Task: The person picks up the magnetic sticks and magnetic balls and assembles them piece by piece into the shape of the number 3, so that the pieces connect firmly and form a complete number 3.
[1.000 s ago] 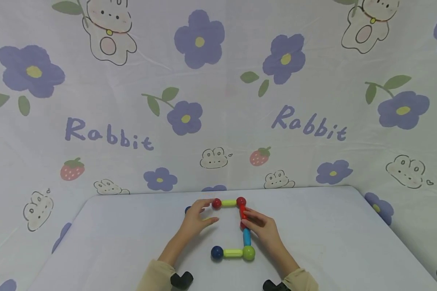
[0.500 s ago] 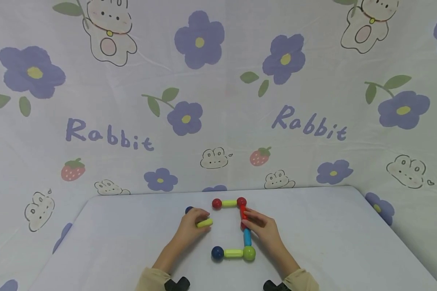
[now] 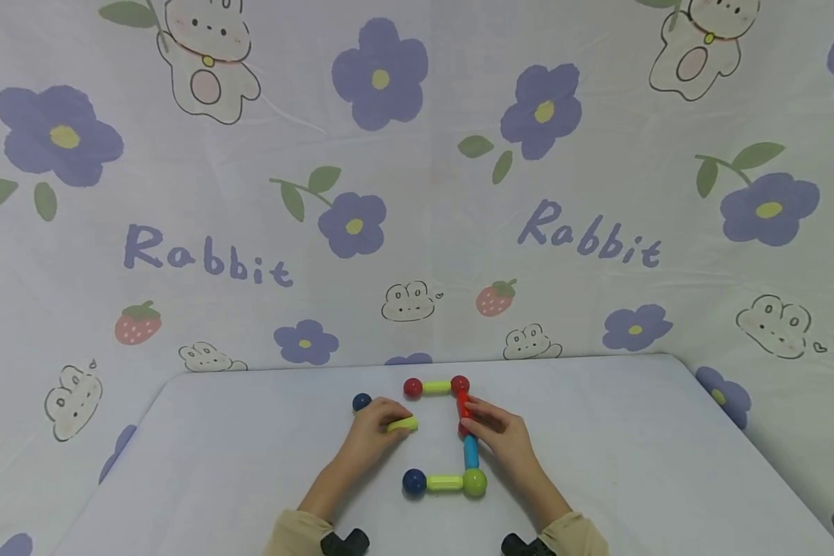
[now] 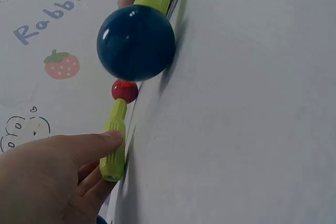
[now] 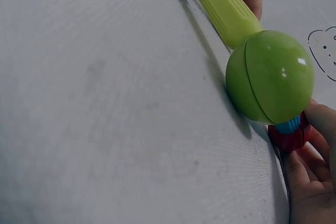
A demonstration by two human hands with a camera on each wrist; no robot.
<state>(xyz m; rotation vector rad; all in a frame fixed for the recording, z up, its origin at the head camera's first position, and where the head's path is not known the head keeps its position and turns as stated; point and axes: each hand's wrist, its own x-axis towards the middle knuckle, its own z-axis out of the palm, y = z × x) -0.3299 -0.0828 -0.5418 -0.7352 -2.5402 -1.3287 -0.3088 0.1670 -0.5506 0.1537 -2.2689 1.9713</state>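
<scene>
My left hand [image 3: 368,434] pinches a yellow-green magnetic rod [image 3: 405,424] between thumb and fingers, its free end pointing right. On the right, my right hand [image 3: 507,439] holds the middle red ball [image 5: 287,139], fingertips also against the red rod [image 3: 463,405]. These belong to a bracket shape that is open to the left. Its top has two red balls, at the left [image 3: 413,388] and the corner [image 3: 460,384], joined by a yellow-green rod [image 3: 436,387]. Below the middle ball come a blue rod [image 3: 471,452], a green ball [image 3: 475,483], another yellow-green rod [image 3: 445,483] and a dark blue ball [image 3: 414,483].
A separate dark blue ball [image 3: 361,401] lies just behind my left hand. All pieces are on a white table [image 3: 215,463]. Behind its far edge hangs a cloth [image 3: 452,232] printed with flowers and rabbits.
A second ago my left hand was spread near the upper left red ball. Now it has drawn back and pinches the yellow-green rod, edging right over the last half second. My right hand stays put.
</scene>
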